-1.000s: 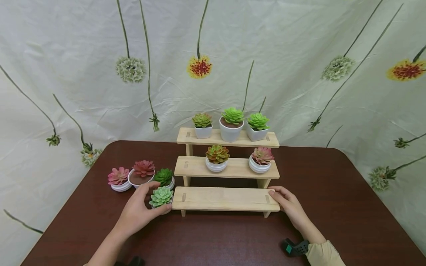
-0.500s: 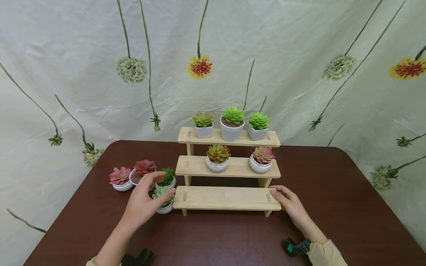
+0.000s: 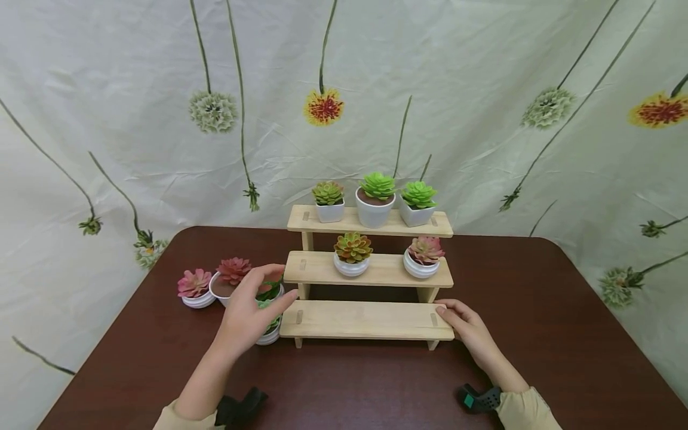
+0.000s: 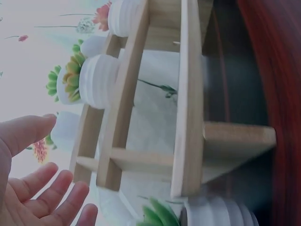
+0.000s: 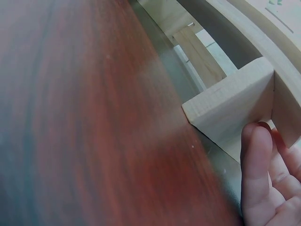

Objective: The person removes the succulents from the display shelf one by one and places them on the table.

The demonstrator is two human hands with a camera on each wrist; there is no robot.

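Observation:
My left hand (image 3: pixel 249 310) hovers just left of a three-tier wooden stand (image 3: pixel 365 321), thumb and fingers spread and holding nothing. Below it, partly covered, are a pale green succulent in a white pot (image 3: pixel 270 334) and a dark green succulent (image 3: pixel 275 291). In the left wrist view the spread fingers (image 4: pixel 51 195) show beside the stand's tiers. My right hand (image 3: pixel 469 331) grips the right end of the lowest tier, its thumb at the front corner. The right wrist view shows that hand (image 5: pixel 263 179) against the stand's end.
On the top tier stand a reddish-green succulent (image 3: pixel 328 200), a larger green succulent (image 3: pixel 375 206) and another green one (image 3: pixel 417 203). The middle tier bears an orange-green succulent (image 3: pixel 352 254) and a pink succulent (image 3: pixel 423 257). Left lie a pink succulent (image 3: pixel 196 288) and a red one (image 3: pixel 231 275).
My left hand has come away from the pale green succulent's pot, moving up and right toward the stand with its fingers spread. The right hand stays at the lowest tier.

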